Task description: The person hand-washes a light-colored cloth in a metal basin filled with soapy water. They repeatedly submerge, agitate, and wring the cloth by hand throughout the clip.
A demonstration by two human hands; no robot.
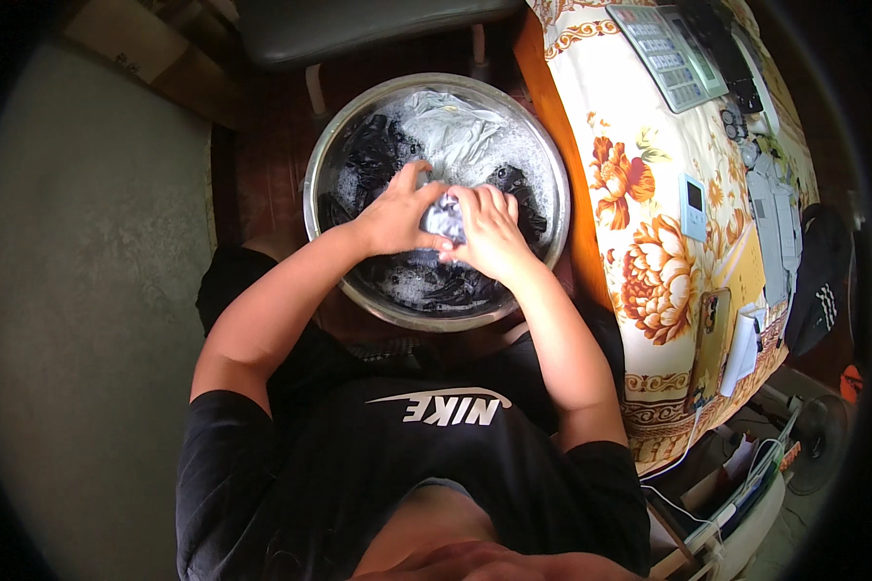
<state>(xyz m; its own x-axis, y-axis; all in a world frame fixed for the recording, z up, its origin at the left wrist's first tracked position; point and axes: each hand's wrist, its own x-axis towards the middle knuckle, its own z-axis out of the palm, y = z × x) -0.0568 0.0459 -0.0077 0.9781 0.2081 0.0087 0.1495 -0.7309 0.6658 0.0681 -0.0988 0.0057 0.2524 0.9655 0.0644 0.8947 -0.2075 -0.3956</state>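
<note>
Between my left hand [392,216] and my right hand [488,231] is a bunched, sudsy grey-white cloth [445,220]. The fingers of both hands curl around it, and the thumbs come close together at its near side. They work over the middle of a round metal basin [436,323]. Pale wet fabric [454,134] covered in foam lies at the basin's far side. Dark wet fabric [374,156] lies along the left, with more at the right and near sides. How far the held cloth extends below my hands is hidden.
A table with a floral tablecloth [647,218] stands close on the right. It carries a calculator [668,58], a small white device with a screen [692,207] and a phone [708,348] on a white cable. A dark padded stool [378,33] is beyond the basin.
</note>
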